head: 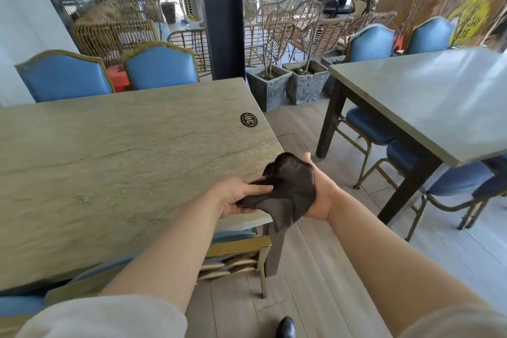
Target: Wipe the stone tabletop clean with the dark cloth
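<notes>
Both hands meet over the near right corner of the stone counter (115, 162), with the dark cloth (285, 189) bunched between them. The left hand (236, 196) pinches the cloth's left edge, thumb on top and fingers (244, 210) curled under it. The right hand (319, 195) lies palm up beneath the cloth, which drapes over its fingers so that their curl cannot be told; only the thumb tip shows above the fabric. A loose corner of the cloth hangs past the counter's edge. A round black number badge (250, 119) sits on the counter near its right edge, well apart from the hands. Blue padded chairs (162, 68) stand along the far side, and a second table (428, 101) stands to the right.
</notes>
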